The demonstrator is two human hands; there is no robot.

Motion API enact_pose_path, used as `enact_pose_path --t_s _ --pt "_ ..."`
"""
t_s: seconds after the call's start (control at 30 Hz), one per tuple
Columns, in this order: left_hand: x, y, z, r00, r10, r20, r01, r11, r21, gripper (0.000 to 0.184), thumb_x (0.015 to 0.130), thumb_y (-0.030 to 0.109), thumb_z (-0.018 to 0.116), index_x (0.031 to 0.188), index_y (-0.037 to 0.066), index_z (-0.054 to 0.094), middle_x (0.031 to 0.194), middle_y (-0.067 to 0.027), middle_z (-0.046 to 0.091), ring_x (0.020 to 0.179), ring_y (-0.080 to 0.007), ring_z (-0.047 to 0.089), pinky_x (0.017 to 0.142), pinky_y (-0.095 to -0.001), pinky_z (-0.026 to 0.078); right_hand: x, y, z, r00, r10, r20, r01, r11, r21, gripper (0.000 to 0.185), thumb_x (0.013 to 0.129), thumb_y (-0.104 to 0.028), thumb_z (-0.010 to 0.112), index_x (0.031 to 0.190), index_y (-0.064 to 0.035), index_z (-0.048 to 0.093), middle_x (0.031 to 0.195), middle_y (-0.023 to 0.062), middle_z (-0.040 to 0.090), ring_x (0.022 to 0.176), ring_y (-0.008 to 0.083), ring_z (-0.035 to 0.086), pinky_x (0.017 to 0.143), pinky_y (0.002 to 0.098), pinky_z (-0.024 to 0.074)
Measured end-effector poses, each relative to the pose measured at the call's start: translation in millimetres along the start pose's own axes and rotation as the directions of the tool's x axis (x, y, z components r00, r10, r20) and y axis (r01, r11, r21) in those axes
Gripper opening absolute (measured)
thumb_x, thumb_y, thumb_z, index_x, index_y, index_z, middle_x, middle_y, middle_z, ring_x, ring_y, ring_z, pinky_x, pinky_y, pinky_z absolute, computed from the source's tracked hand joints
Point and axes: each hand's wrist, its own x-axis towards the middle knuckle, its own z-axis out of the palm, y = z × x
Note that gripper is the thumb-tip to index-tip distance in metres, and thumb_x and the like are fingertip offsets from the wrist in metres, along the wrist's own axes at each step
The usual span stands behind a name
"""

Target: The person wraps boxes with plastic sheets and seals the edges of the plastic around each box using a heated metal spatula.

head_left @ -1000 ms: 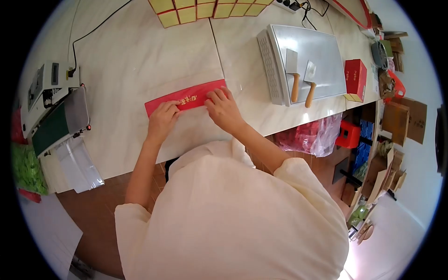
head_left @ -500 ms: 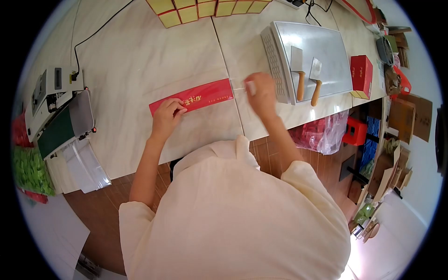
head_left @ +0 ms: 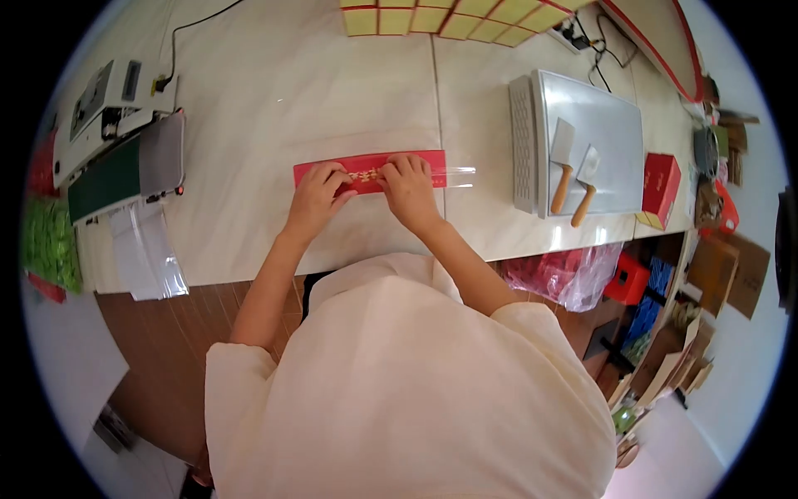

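Note:
A long red printed strip (head_left: pixel 363 175) with gold lettering lies on the marbled table before me, nearly crosswise. My left hand (head_left: pixel 320 193) rests on its left part, fingers bent and thumb pressed toward the lettering. On the right part, my right hand (head_left: pixel 407 190) has its fingers curled down over the strip. A narrow clear plastic piece (head_left: pixel 460 176) sticks out past the strip's right end, beside the right hand. Whether the fingers hold that clear piece is hidden.
A silver metal box (head_left: pixel 594 112) to the right carries two wood-handled scrapers (head_left: pixel 562 179). Beyond it stands a red box (head_left: pixel 661 190). A white machine with a green plate (head_left: pixel 116 179) is at the left; yellow-and-red boxes (head_left: pixel 416 21) line the back.
My right hand came in from the right, beside the metal box, onto the red strip. The clear piece now shows past the strip's right end. My left hand stays on the strip.

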Motion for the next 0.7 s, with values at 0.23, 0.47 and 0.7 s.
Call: enact_pose_path --t_s 0.23,0.47,0.7 --pt "-49.6 -32.5 -38.7 0.995 -0.092 -0.05 0.098 0.984 0.151 0.015 0.081 0.015 0.074 0.09 0.008 0.063 0.101 -0.006 0.061 0.099 -0.0262 0.057 0.086 -0.0405 0.043 -2.2 1.7 4.8 0.999 0.038 -0.03 -0.038 0.999 0.008 0.015 0.083 -0.01 0.069 0.094 -0.0069 0.06 0.105 0.0092 0.057 0.103 0.0322 0.052 0.093 0.0473 0.0371" --pt "-47.4 -42.8 -61.2 0.989 -0.046 -0.14 0.071 0.981 0.183 0.016 0.081 0.019 0.073 0.088 0.008 0.064 0.105 -0.004 0.064 0.101 -0.0235 0.059 0.09 -0.0395 0.043 0.0 -1.4 2.2 0.999 0.038 -0.026 -0.038 0.999 0.019 0.014 0.083 -0.009 0.069 0.093 -0.0065 0.06 0.103 0.0096 0.057 0.103 0.0316 0.051 0.092 0.0467 0.0372" --pt "-24.0 -36.0 -34.8 0.989 0.109 -0.099 -0.089 0.978 0.19 0.014 0.084 0.018 0.071 0.087 0.006 0.064 0.113 -0.0053 0.067 0.104 -0.0228 0.062 0.092 -0.04 0.046 1.9 -5.8 -1.2 0.996 0.092 -0.014 -0.092 0.996 0.019 0.013 0.084 -0.011 0.069 0.092 -0.0062 0.061 0.104 0.01 0.058 0.102 0.0319 0.052 0.092 0.0467 0.0371"
